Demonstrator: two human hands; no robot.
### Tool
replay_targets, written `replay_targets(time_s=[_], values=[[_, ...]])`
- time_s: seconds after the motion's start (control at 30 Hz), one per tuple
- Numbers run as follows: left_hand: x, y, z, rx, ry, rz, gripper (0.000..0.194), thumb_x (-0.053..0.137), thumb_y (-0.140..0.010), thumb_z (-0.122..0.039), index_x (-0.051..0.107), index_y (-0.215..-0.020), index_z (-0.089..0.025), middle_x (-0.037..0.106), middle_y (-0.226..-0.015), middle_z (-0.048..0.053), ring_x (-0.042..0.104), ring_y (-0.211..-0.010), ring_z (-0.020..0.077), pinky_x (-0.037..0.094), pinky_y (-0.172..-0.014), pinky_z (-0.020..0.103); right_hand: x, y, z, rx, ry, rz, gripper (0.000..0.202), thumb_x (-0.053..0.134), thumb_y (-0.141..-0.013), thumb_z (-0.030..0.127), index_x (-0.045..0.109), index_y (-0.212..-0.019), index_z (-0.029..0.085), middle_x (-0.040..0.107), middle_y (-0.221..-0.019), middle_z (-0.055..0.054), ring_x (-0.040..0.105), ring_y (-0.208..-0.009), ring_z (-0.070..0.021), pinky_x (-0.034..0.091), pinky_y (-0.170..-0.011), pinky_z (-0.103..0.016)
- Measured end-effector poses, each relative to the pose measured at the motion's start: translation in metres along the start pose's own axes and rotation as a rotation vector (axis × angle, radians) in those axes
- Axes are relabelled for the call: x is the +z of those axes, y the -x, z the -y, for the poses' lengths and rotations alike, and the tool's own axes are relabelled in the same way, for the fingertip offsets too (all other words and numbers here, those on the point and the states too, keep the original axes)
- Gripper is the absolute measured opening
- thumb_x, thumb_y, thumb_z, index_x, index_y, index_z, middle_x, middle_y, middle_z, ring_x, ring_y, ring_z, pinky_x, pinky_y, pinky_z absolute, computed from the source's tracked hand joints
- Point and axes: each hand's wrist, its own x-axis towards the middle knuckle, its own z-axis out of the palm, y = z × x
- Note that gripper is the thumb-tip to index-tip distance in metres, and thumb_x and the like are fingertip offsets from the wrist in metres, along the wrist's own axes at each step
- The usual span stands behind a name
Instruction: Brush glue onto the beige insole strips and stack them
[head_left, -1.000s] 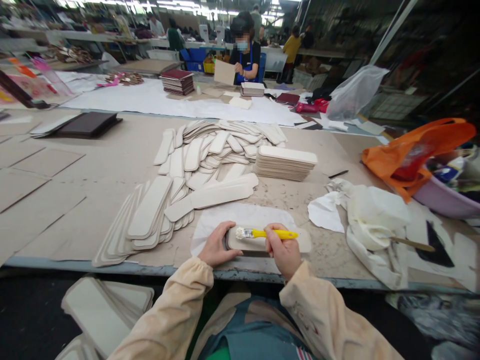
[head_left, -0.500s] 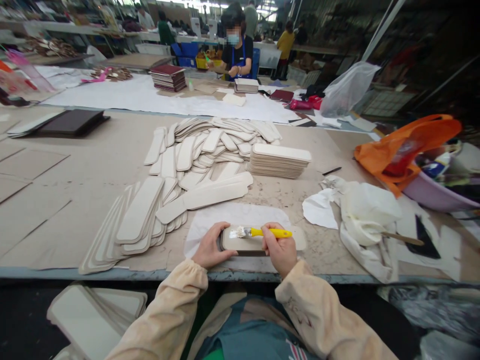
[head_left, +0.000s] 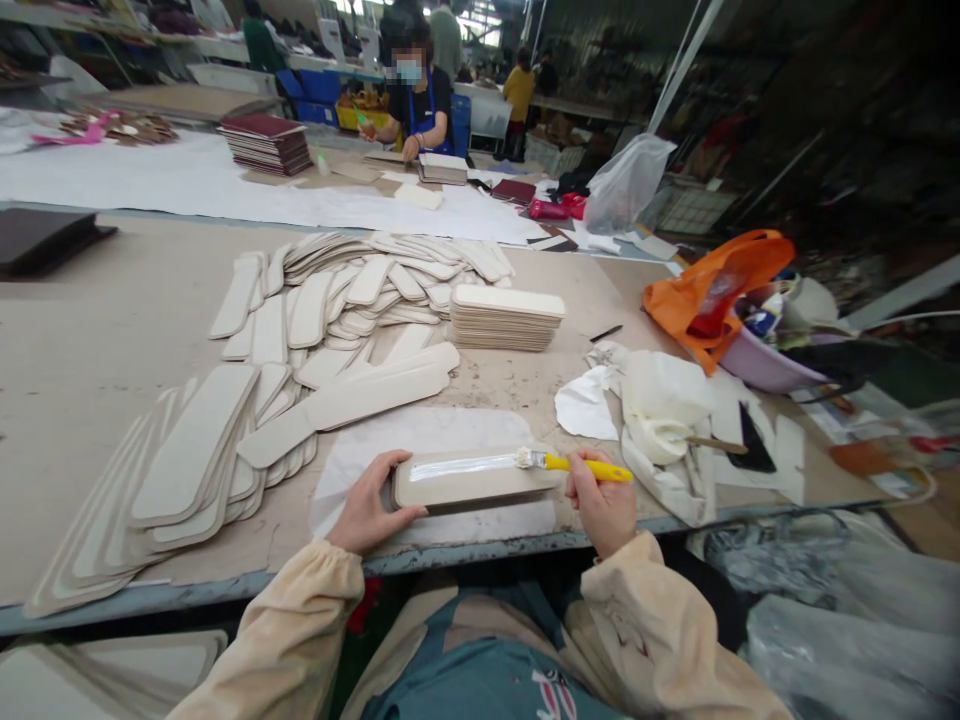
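In my right hand [head_left: 604,505] is a paintbrush [head_left: 589,467] with a yellow handle, fingers closed round it. Its whitish bristles touch the right part of the top beige panel [head_left: 469,488] of a small stack. A wet white streak [head_left: 457,466] runs along that panel from its left end to the bristles. My left hand [head_left: 371,505] grips the stack's left end, with the thumb at the near side and the fingers at the far side. Beneath the stack lies a white sheet [head_left: 517,520].
Loose beige panels [head_left: 195,440] fan out at left, with a heap [head_left: 360,290] behind. A neat pile [head_left: 506,320] stands beyond the sheet. At right are a white cloth bundle [head_left: 664,400], an orange bag [head_left: 720,290] and a lilac basin [head_left: 780,365]. A co-worker [head_left: 420,110] sits across.
My right hand has drawn the brush rightward along the top panel, lengthening the white streak. My left hand still grips the stack's left end. The whole view has turned to the right.
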Motion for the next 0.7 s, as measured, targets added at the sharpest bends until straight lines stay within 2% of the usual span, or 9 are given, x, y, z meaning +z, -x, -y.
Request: replay_targets(time_s=[0.2, 0.33, 0.43, 0.53, 0.6, 0.7], values=[[0.001, -0.001, 0.001, 0.004, -0.003, -0.014, 0.067, 0.073, -0.067, -0.044, 0.046, -0.124, -0.021, 0.056, -0.123, 0.01, 0.054, -0.115, 0.0289, 0.046, -0.098, 0.045, -0.023, -0.002, -0.012, -0.065, 0.146, -0.079, 0.037, 0.049, -0.088, 0.054, 0.057, -0.087, 0.018, 0.054, -0.05, 0.002, 0.049, -0.043, -0.0129, 0.04, -0.045, -0.024], [0.0, 0.0, -0.001, -0.002, 0.005, -0.013, 0.068, 0.074, -0.067, -0.043, 0.045, -0.124, -0.021, 0.056, -0.122, 0.011, 0.054, -0.114, 0.0293, 0.046, -0.098, 0.046, -0.02, 0.006, -0.003, -0.089, 0.133, -0.136, 0.035, 0.053, -0.086, 0.052, 0.058, -0.088, 0.017, 0.053, -0.051, 0.002, 0.049, -0.044, -0.0133, 0.04, -0.044, -0.025], [0.0, 0.0, -0.003, 0.002, 0.031, -0.016, 0.069, 0.075, -0.066, -0.043, 0.044, -0.124, -0.021, 0.055, -0.121, 0.011, 0.054, -0.114, 0.0293, 0.045, -0.098, 0.046, -0.001, 0.018, 0.014, -0.033, -0.071, -0.071, 0.031, 0.055, -0.085, 0.05, 0.055, -0.086, 0.019, 0.05, -0.049, 0.004, 0.045, -0.04, -0.0118, 0.037, -0.039, -0.023], [0.0, 0.0, -0.003, 0.025, 0.055, -0.024, 0.071, 0.076, -0.065, -0.044, 0.044, -0.124, -0.02, 0.055, -0.121, 0.011, 0.054, -0.114, 0.0287, 0.045, -0.099, 0.046, 0.031, 0.03, 0.032, 0.052, -0.28, 0.129, 0.029, 0.054, -0.086, 0.049, 0.052, -0.087, 0.02, 0.049, -0.049, 0.006, 0.044, -0.039, -0.0098, 0.035, -0.036, -0.02], [0.001, 0.0, -0.003, 0.02, 0.059, -0.026, 0.072, 0.077, -0.064, -0.045, 0.044, -0.124, -0.021, 0.055, -0.121, 0.011, 0.054, -0.114, 0.0285, 0.045, -0.098, 0.045, 0.054, 0.036, 0.04, 0.079, -0.346, 0.246, 0.029, 0.054, -0.087, 0.048, 0.051, -0.087, 0.02, 0.05, -0.049, 0.007, 0.044, -0.039, -0.0087, 0.036, -0.037, -0.019], [0.001, 0.001, -0.003, 0.003, 0.075, -0.034, 0.075, 0.079, -0.063, -0.046, 0.044, -0.124, -0.021, 0.055, -0.121, 0.011, 0.054, -0.114, 0.0288, 0.045, -0.098, 0.045, 0.083, 0.043, 0.044, 0.077, -0.387, 0.354, 0.028, 0.053, -0.089, 0.047, 0.052, -0.088, 0.019, 0.051, -0.05, 0.007, 0.044, -0.039, -0.0075, 0.036, -0.038, -0.018]])
